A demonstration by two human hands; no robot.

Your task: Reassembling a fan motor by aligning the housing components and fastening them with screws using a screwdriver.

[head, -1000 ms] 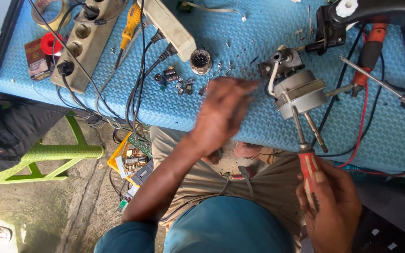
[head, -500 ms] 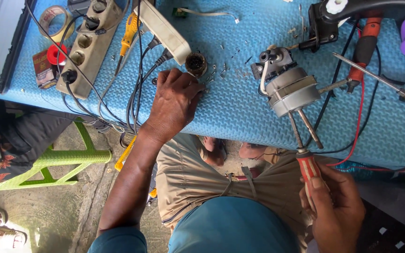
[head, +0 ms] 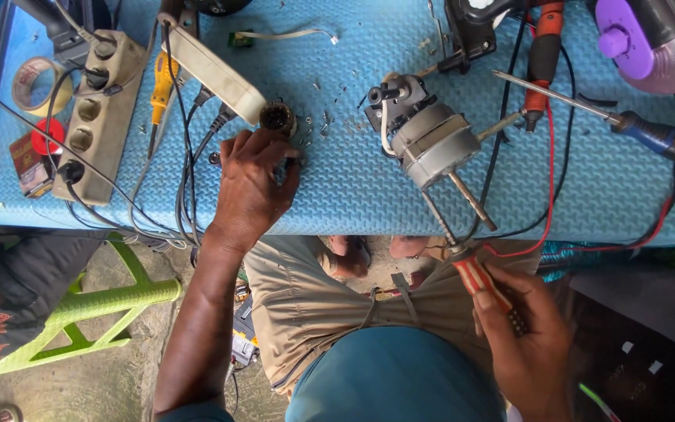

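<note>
Two hands at work: both belong to the person seated at the near edge of the blue mat-covered bench (head: 603,195).
Far left edge: roll of tape (head: 34,84) and a beige power strip (head: 95,117) with black cables trailing over the near edge.
Left of centre: yellow tester screwdriver (head: 162,86) lying beside a second, white power strip (head: 212,74).
Left hand (head: 253,184): palm down on the bench near its near edge, fingers curled over small loose metal parts (head: 306,141); whether anything is actually pinched cannot be told, the fingers hide it.
Just beyond the left hand: round toothed metal piece (head: 278,117), apart from the fingertips.
Centre: small grey motor (head: 431,141) lying on its side, shaft pointing toward the near edge, untouched by either hand.
Right hand (head: 521,340): below the near edge, over the lap, clamped around the red-striped handle of a screwdriver (head: 474,273) whose blade reaches up to the motor.
Far right: blue-handled screwdriver (head: 658,133), red and black leads, purple-capped appliance (head: 650,43) at the far corner.
Step in hand, as judged: gathering a small fastener or part with the left hand while the screwdriver waits at the motor.
Next move calls for: a firm fingertip pinch on one small piece and a steady carry to the motor without scattering the rest.
</note>
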